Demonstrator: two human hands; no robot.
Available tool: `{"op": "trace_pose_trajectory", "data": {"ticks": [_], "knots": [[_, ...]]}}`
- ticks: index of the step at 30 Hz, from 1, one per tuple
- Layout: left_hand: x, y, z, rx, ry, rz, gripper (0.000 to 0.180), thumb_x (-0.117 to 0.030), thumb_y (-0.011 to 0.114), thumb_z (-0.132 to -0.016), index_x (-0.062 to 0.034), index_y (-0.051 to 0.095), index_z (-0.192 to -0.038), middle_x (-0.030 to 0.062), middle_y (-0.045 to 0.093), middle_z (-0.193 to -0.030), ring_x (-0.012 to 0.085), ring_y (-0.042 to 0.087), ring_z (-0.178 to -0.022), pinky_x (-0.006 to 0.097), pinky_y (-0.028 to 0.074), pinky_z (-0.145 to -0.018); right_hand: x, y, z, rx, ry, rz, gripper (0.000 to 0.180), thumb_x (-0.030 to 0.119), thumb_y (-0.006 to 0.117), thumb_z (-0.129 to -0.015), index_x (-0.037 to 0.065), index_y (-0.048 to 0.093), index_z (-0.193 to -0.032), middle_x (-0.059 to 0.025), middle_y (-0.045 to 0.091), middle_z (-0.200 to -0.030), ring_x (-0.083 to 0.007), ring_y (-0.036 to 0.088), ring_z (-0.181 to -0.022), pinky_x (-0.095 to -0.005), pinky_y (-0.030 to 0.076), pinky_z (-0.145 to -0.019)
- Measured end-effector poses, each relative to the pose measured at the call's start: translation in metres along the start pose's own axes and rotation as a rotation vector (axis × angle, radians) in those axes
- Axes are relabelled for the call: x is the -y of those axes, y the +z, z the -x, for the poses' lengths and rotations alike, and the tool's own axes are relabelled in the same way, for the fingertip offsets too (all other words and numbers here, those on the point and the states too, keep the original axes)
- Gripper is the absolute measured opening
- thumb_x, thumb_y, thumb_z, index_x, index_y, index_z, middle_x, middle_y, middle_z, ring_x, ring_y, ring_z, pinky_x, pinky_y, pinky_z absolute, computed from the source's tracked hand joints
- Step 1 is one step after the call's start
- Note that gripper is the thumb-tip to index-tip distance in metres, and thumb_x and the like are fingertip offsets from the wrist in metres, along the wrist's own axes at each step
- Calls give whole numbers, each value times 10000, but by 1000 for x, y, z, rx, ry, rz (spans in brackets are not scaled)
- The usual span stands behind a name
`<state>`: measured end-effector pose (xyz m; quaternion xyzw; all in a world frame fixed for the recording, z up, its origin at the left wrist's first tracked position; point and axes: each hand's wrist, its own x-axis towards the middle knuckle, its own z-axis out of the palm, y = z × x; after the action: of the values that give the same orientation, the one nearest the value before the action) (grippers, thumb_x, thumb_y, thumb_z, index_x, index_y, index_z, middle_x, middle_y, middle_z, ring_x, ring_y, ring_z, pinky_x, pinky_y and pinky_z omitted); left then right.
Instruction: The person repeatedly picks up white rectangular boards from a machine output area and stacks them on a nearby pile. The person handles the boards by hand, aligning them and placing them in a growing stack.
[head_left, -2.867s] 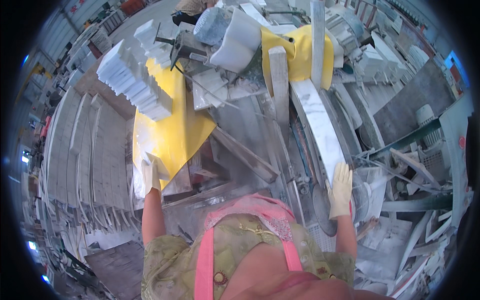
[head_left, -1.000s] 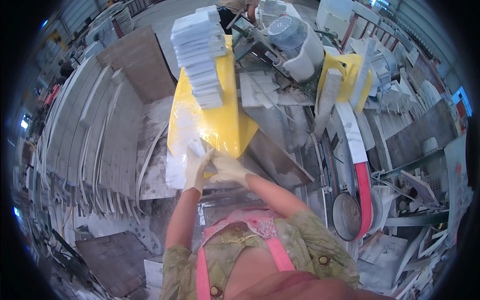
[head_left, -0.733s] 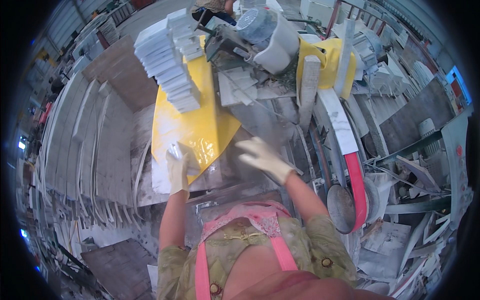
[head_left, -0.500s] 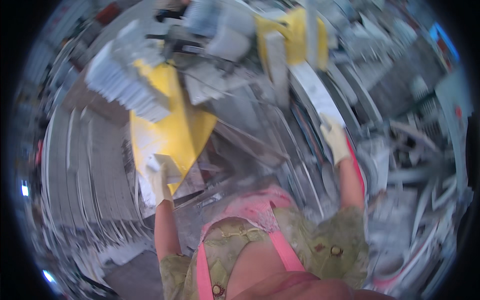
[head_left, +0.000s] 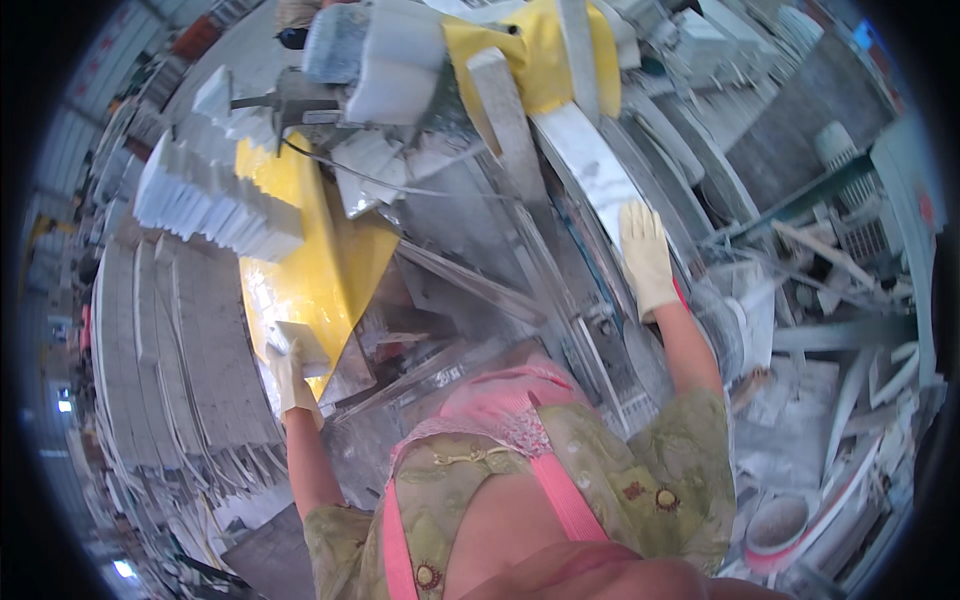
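Two gloved hands now sit well apart: a second ago we had both together at the yellow table [head_left: 330, 270]. Since then our right hand [head_left: 648, 262] has swung away right of that table and lies flat, fingers spread, on a long white stone strip [head_left: 590, 170]. Our left hand [head_left: 292, 372] stays at the table's near edge, curled round a small pale tile [head_left: 296, 342].

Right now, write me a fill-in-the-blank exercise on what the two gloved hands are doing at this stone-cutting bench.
1. The left hand grips a small pale stone tile at the edge of the ____ sheet.
2. The right hand lies flat on a long ____ stone strip.
3. Both hands wear ____.
4. The stack of cut tiles sits on the person's ____ side.

Missing words: yellow; white; gloves; left
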<state>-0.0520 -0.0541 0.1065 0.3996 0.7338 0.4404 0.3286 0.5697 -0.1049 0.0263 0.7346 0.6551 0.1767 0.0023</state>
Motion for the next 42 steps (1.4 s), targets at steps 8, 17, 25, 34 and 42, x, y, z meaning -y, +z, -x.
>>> {"op": "trace_pose_trajectory", "data": {"ticks": [8, 17, 25, 34, 42], "knots": [[39, -6, -39, -64, 33, -187, 802, -132, 709, -876, 26, 310, -1555, 233, 576, -1369, 318, 626, -1176, 400, 497, -1005, -24, 1, -30, -169, -99, -112, 641, 277, 680, -895, 2, 473, -1436, -161, 574, -1428, -275, 525, -1354, -478, 365, -1170], [66, -14, -51, -96, 51, -109, 801, -122, 755, -818, 37, 387, -1511, 219, 611, -1312, 310, 630, -1161, 395, 518, -958, -8, -5, -61, 81, -151, -143, 878, 304, 784, -811, -6, 374, -1522, -165, 434, -1563, -283, 365, -1488, -479, 251, -1240], [65, -16, -45, -70, 16, -90, 803, -112, 734, -818, 19, 377, -1526, 224, 595, -1344, 320, 608, -1216, 390, 507, -995, 2, 24, -79, 54, -110, 26, 678, 164, 535, -935, -14, 333, -1556, -152, 373, -1620, -281, 306, -1527, -497, 184, -1268], [76, -15, -51, -85, 38, -175, 849, -225, 759, -797, 15, 379, -1517, 276, 592, -1352, 390, 595, -1252, 434, 503, -1001, 1, -44, -99, 194, 119, -388, 352, 243, 594, -936, 30, 639, -1212, -200, 719, -1095, -414, 689, -1007, -525, 548, -838], [33, -4, -5, -69, 44, -158, 962, -427, 709, -878, 75, 273, -1574, 250, 461, -1535, 358, 455, -1427, 390, 393, -1147, 203, -101, -104, -285, -273, -1108, 360, 272, 663, -979, 24, 657, -1241, -42, 689, -966, -176, 655, -849, -332, 519, -789]]}}
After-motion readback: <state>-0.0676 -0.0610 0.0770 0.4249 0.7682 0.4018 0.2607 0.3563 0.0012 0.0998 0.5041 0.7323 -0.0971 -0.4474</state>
